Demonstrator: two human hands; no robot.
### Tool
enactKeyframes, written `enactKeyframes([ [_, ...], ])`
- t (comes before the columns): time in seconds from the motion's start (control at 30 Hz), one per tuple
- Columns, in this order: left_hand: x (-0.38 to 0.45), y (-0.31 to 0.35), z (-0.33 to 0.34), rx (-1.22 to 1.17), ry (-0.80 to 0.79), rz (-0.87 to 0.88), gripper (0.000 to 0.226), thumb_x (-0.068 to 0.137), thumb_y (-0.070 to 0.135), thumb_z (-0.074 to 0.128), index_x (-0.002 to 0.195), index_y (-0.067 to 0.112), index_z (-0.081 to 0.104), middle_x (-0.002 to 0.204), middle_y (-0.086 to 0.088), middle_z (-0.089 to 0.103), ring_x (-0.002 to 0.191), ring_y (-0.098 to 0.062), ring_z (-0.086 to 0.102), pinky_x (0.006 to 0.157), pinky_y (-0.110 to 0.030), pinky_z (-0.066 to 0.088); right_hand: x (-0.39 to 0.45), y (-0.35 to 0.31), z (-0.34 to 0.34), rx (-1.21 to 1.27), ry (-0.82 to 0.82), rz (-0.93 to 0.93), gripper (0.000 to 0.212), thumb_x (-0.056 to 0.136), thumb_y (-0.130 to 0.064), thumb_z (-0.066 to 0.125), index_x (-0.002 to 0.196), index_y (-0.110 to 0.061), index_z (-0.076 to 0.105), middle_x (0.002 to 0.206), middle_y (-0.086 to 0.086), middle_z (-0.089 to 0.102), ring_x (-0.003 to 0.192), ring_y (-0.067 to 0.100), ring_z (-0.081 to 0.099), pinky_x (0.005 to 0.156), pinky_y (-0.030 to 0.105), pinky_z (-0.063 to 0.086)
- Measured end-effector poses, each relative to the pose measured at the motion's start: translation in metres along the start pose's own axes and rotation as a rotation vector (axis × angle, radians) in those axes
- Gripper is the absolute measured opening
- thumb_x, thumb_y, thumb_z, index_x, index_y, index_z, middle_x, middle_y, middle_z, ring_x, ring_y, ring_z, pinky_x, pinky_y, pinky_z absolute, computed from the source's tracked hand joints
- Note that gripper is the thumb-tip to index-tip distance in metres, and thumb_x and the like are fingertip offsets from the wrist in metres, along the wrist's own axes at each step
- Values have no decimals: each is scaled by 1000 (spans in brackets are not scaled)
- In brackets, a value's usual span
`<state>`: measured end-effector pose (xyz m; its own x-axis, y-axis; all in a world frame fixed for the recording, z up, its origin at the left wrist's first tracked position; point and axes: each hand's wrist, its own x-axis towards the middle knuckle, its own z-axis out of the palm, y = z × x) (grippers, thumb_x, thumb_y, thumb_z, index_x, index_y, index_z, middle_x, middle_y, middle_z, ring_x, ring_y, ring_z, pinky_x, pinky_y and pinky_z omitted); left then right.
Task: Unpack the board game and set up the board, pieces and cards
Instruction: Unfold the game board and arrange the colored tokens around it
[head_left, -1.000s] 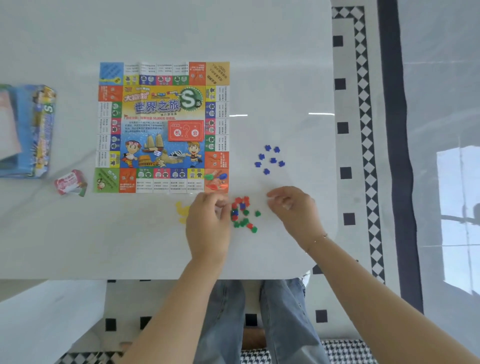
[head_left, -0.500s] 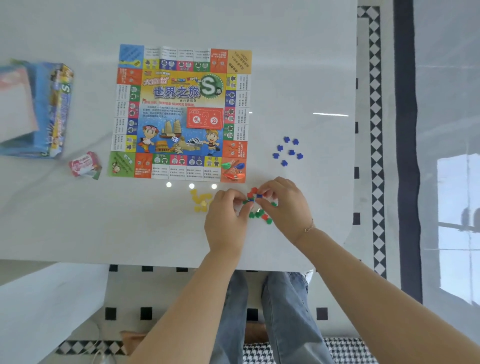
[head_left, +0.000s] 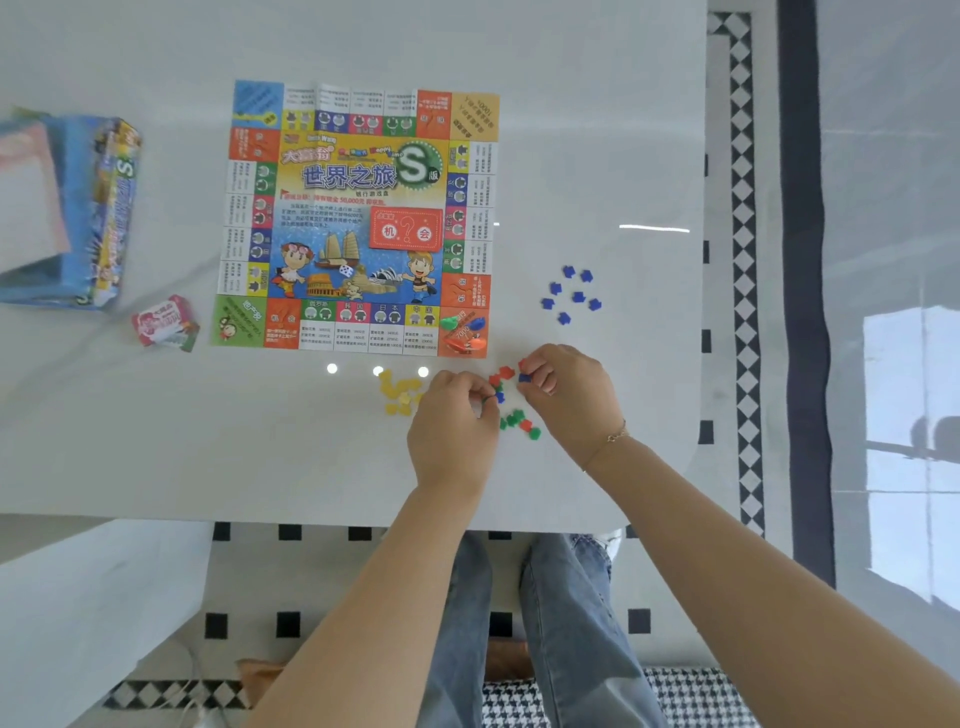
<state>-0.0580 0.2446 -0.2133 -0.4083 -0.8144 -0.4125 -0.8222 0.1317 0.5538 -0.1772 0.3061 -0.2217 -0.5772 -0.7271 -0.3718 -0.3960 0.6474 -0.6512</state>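
Head camera looked down on a white table (head_left: 156, 441) where the board (head_left: 358, 218) lay flat and unfolded, so it was already set. Both hands worked over a small mixed pile (head_left: 511, 410) of red, green and blue tokens, just below the board's lower right corner. The right hand (head_left: 569, 395) had its fingers curled, and a blue token (head_left: 524, 378) sat at its fingertips, so it seemed to pinch that piece. The left hand (head_left: 452, 431) was also curled at the edge of the pile; whether it really held a piece I cannot tell, because its fingers hid the spot.

The placing suggested sorting by colour. The blue group (head_left: 571, 293) lay apart on the right of the board, and the yellow group (head_left: 400, 392) lay just beside the left hand, partly behind it. Probably the blue piece belonged with the blue group. Some player pawns (head_left: 464, 330) stood on the corner square. The game box (head_left: 67, 208) and a small card pack (head_left: 165, 322) waited at the left, well apart from the hands.
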Motion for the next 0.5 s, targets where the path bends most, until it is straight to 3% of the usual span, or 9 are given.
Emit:
enactKeyframes([
  [0.3,-1,2,2,82,5,31,9,87,30,62,90,23,65,96,10,55,79,-11,54,60,-24,39,1,9,-6,71,-5,40,11,77,-6,70,77,-14,63,79,-5,53,61,1,47,62,11,40],
  [0.5,6,-2,2,90,-90,78,11,91,30,61,90,19,64,99,9,53,81,-11,57,63,-26,44,-4,14,-17,94,-32,27,5,78,-7,72,79,-9,67,79,-1,59,65,9,52,68,23,48],
])
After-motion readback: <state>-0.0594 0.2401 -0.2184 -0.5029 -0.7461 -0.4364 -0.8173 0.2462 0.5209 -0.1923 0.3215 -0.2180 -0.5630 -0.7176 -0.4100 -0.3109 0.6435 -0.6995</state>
